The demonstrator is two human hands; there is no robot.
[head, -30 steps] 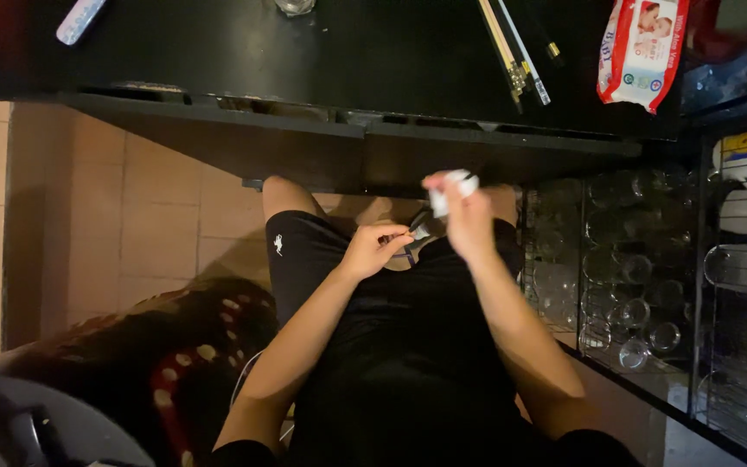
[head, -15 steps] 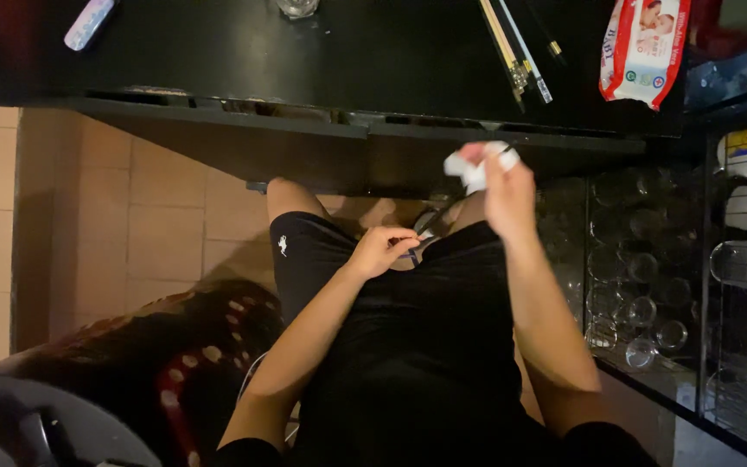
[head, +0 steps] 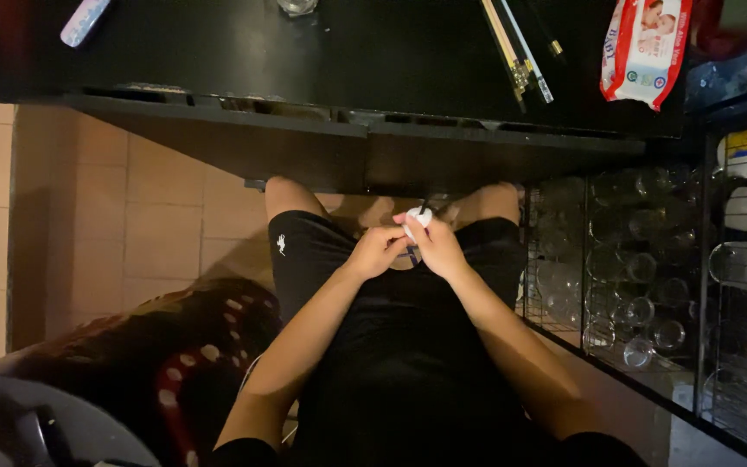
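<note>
Head view catches a small white wad (head: pixel 418 218) pinched over the lap, right hand (head: pixel 439 246) with fingers closed on it, left hand (head: pixel 377 251) curled around a thin dark object (head: pixel 413 253), too small to identify. Black bench (head: pixel 304 52) above carries chopsticks (head: pixel 516 47) and a wet-wipe pack (head: pixel 646 47); glass jars (head: pixel 633 259) fill the wire rack at right.

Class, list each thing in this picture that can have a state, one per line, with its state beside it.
Left hand: closed around a small dark item over the lap, touching the right hand.
Right hand: pinching a white wad.
Wipes pack: lying flat on the black table; flap state unclear.
Chopsticks: lying loose on the table.
Glasses: stored in a wire rack, on their sides.
</note>
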